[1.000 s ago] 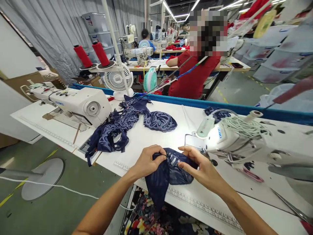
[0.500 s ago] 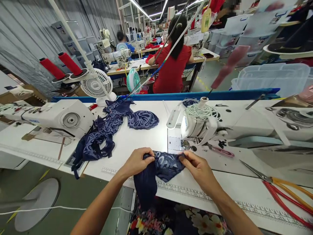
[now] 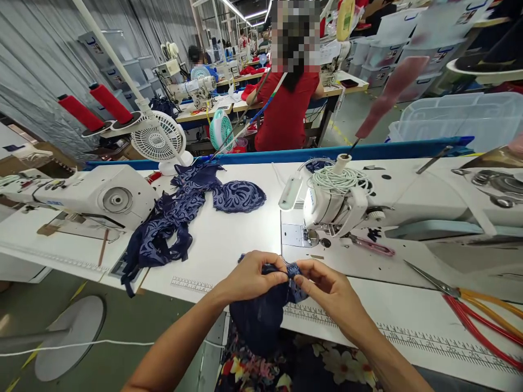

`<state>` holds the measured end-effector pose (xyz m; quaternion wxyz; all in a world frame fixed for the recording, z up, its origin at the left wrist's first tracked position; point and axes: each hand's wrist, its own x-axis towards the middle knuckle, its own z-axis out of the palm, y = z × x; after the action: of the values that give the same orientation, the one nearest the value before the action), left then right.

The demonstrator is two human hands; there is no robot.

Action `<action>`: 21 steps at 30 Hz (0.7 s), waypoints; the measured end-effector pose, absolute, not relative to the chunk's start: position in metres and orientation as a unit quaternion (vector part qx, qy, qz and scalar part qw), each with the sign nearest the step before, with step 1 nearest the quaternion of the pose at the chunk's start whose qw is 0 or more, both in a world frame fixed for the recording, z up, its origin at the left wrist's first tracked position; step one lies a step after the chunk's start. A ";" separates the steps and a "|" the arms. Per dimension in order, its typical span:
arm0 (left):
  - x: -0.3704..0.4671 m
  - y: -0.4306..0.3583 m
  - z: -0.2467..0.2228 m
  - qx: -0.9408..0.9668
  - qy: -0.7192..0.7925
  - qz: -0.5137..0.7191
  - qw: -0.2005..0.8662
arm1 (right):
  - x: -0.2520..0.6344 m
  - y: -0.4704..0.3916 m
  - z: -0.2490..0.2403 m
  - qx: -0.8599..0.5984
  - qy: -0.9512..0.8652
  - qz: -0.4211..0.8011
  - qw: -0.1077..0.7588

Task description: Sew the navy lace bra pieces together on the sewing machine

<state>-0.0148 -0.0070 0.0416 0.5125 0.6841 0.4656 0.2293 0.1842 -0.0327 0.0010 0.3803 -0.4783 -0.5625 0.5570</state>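
Navy patterned fabric hangs over the front edge of the white table, pinched by both hands. My left hand has its thumb and fingers closed on the fabric's upper edge. Close beside it, my right hand pinches the same piece at its right part. The fingertips of the two hands nearly meet, and the fabric between them is bunched. Behind them stands the sewing machine head, its needle area lit. A navy patterned cup piece lies on the table beside a heap of navy lace pieces.
Orange and red-handled scissors and a pink thread snipper lie at the right. Another sewing machine and a white fan stand at the left. A person in red sits beyond the blue-edged table.
My left hand has moved right, towards my right hand. The fabric that was spread between them is now gathered and bunched. The view has shifted slightly.
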 end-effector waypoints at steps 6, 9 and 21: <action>-0.010 -0.014 0.043 0.663 0.465 0.254 0.528 | 0.188 -0.035 0.002 -0.478 -0.554 0.560 0.387; -0.008 -0.014 0.043 0.655 0.478 0.254 0.527 | 0.187 -0.036 0.000 -0.475 -0.554 0.560 0.393; -0.005 -0.013 0.042 0.649 0.496 0.231 0.528 | 0.187 -0.036 -0.009 -0.478 -0.540 0.561 0.407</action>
<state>-0.0050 -0.0132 0.0420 0.5281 0.6494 0.4961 0.2308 0.1865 -0.0356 -0.0088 0.4069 -0.4781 -0.5398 0.5607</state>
